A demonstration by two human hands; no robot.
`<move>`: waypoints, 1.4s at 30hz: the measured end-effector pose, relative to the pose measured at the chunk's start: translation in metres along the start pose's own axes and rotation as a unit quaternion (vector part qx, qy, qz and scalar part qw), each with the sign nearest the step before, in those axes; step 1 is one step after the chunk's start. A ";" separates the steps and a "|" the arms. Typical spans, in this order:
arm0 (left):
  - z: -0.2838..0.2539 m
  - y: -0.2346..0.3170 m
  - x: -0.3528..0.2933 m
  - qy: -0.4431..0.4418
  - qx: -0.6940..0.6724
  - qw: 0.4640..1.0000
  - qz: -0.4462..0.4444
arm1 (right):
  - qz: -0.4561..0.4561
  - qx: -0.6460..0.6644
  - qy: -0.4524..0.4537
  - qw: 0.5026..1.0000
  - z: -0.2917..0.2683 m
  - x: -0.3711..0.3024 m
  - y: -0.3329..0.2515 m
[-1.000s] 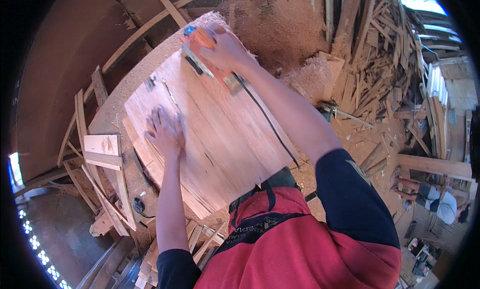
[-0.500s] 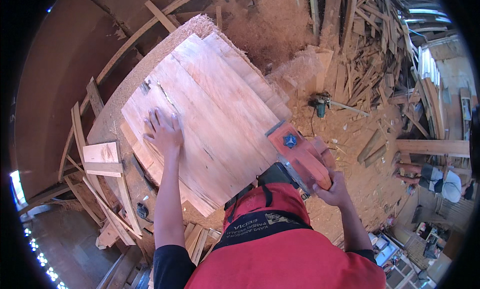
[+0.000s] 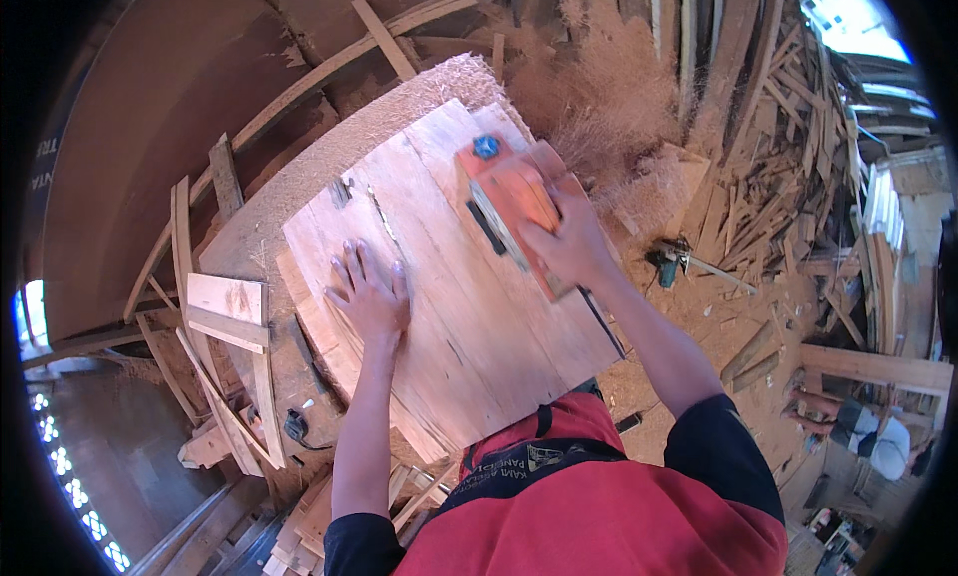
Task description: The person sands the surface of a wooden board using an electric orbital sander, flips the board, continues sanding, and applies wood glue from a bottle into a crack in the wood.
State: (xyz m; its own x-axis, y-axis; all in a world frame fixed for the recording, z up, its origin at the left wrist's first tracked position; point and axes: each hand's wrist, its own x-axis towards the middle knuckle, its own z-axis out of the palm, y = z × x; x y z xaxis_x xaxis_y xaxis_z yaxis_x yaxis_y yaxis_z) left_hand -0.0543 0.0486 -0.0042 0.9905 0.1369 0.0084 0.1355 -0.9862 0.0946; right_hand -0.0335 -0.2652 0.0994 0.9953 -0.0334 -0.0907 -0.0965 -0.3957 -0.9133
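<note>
An orange electric hand planer [image 3: 514,212] with a blue front knob rests on the right part of a wide, pale wooden panel [image 3: 439,307]. My right hand [image 3: 569,242] is wrapped round its rear handle; the hand and tool are slightly blurred. My left hand [image 3: 371,297] lies flat on the panel's left side with its fingers spread, below a dark crack and a knot in the wood. More boards lie beneath the panel, their edges showing at its left and far side. A dark cord trails from the planer over the panel's right edge.
Shavings heap along the workbench [image 3: 235,242] and beyond it. Short boards [image 3: 228,307] lie at the left. A green power tool [image 3: 667,262] sits on the floor at right, near a large pile of scrap wood [image 3: 778,137]. Another person [image 3: 873,436] is at the far right.
My right hand has pushed the planer forward and leftward, from the panel's near right edge onto its far part. My left hand stays flat on the panel. The whole view has shifted.
</note>
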 end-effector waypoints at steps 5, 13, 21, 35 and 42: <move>-0.003 -0.002 -0.004 -0.011 -0.002 1.000 -0.007 | -0.109 -0.053 0.043 0.992 0.041 0.115 -0.018; -0.004 0.012 -0.003 0.007 -0.038 0.999 -0.010 | -0.103 -0.068 0.007 0.992 0.058 0.195 -0.013; 0.019 -0.022 0.001 0.071 -0.098 0.992 -0.040 | -0.041 -0.053 -0.073 0.995 -0.007 -0.087 0.001; 0.011 -0.098 -0.023 0.044 -0.151 0.983 -0.098 | 0.144 -0.004 -0.039 0.989 -0.048 -0.288 0.035; 0.011 -0.090 -0.024 0.045 -0.155 0.982 -0.103 | 0.099 0.085 -0.029 0.991 0.012 -0.120 0.004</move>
State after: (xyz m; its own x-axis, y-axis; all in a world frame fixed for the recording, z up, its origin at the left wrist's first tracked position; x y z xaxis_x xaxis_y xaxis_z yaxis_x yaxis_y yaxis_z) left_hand -0.0904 0.1331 -0.0237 0.9348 0.3523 0.0443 0.3063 -0.8632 0.4013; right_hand -0.1531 -0.2515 0.1020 0.9556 -0.0406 -0.2919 -0.2934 -0.2255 -0.9290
